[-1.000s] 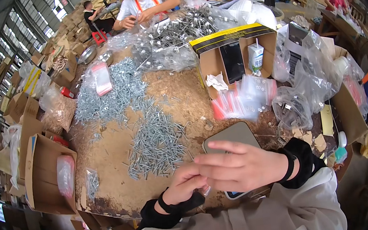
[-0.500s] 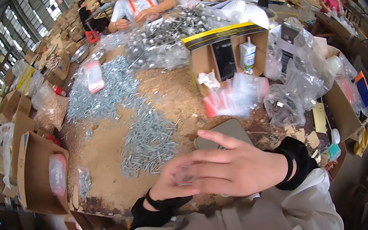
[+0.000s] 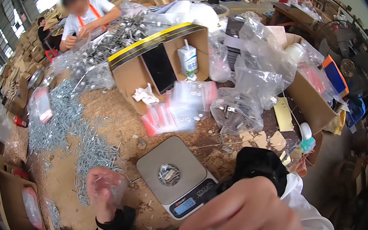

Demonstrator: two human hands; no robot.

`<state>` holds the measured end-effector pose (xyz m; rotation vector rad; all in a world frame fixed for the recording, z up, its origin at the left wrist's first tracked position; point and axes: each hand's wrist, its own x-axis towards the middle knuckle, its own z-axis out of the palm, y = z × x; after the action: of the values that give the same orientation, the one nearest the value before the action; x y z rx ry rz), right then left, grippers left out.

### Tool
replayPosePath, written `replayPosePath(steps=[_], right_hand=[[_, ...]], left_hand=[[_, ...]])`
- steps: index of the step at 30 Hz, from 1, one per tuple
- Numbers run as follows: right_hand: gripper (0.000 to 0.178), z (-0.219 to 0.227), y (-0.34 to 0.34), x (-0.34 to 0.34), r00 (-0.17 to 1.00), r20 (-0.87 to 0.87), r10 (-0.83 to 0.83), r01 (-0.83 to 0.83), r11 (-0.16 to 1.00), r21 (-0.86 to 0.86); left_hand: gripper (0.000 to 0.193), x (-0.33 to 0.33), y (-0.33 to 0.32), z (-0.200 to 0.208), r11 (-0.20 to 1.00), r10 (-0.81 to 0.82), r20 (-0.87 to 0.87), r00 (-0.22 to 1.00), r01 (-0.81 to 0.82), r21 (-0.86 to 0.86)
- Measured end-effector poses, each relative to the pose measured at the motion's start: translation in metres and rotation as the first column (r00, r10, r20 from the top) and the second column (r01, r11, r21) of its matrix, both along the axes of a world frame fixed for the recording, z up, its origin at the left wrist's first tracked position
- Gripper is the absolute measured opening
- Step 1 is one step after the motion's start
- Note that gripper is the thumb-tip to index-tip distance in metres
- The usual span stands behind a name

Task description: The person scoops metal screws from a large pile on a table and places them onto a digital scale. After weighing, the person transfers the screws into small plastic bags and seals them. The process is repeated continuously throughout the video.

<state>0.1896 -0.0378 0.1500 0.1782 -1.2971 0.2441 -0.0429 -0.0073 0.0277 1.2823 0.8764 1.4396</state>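
My left hand (image 3: pixel 98 185) is closed on a small clear plastic bag (image 3: pixel 118 190), beside the near pile of screws (image 3: pixel 92 160). What the bag contains is too blurred to tell. My right hand (image 3: pixel 247 215) is raised close to the camera, in front of the scale's lower right corner. Motion smears its fingers, and whether anything is in them is hidden. Between the hands lies a digital scale (image 3: pixel 148 158) with a grey plate and a lit display. A small round cluster of metal pieces (image 3: pixel 169 175) sits on its plate.
Behind the scale are flat clear bags with red edges (image 3: pixel 159 119) and an open carton (image 3: pixel 126 78) holding a phone (image 3: pixel 160 67) and a drink carton (image 3: pixel 188 59). Crumpled plastic bags (image 3: pixel 261 71) lie right. A larger screw heap (image 3: pixel 53 115) spreads left. Across the table, a person (image 3: pixel 87 19) works.
My hands have parted: the left went left with the bag, the right came nearer the camera. The view has shifted right, and the scale and its metal pieces are now uncovered.
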Motion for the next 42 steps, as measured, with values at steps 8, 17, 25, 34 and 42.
replayPosePath(steps=[8, 17, 25, 34, 42], right_hand=[[0.041, 0.029, -0.011, 0.047, 0.924, 0.139, 0.357, -0.307, 0.907, -0.290], [0.040, 0.016, -0.013, 0.047, 0.911, 0.282, 0.302, -0.295, 0.953, -0.067], [0.038, 0.011, -0.008, 0.050, 0.934, 0.262, 0.244, -0.258, 0.966, 0.023], [0.039, 0.000, -0.008, 0.040, 0.831, 0.211, 0.515, -0.515, 0.855, -0.057], [0.015, 0.019, 0.035, 0.098, 0.730, 0.534, 0.427, -0.383, 0.902, -0.198]], left_hand=[[0.057, -0.005, 0.009, -0.008, 0.993, 0.103, -0.121, 0.987, -0.095, 0.071], [0.052, -0.013, 0.006, -0.008, 0.989, -0.025, -0.110, 0.994, 0.040, 0.139], [0.053, -0.009, 0.007, -0.009, 0.988, -0.011, -0.118, 0.993, 0.029, 0.152], [0.054, -0.015, 0.011, -0.017, 0.983, -0.074, -0.013, 0.997, 0.075, 0.165], [0.058, -0.016, 0.003, -0.018, 0.990, -0.026, -0.037, 0.999, 0.031, 0.134]])
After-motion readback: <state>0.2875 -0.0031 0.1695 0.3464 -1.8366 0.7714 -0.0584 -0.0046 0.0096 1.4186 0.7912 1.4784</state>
